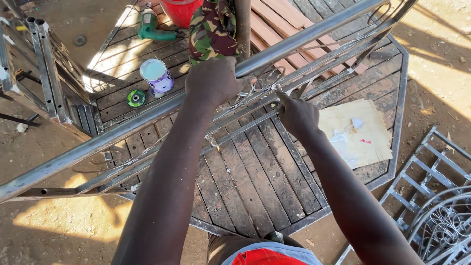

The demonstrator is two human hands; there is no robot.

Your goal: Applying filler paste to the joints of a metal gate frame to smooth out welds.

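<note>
Head view: bare grey steel frame (147,118), scrollwork.

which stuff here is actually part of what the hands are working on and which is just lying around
In hand:
left hand gripping the long metal tube
right hand on the metal frame with scrollwork

Lying about:
green drill
open paint tin
green grinding disc
cardboard sheet
red bucket
spare scrollwork frames

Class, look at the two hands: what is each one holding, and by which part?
The left hand grips the metal frame around its thick top tube. The right hand pinches a thin inner bar of the same frame.
</note>
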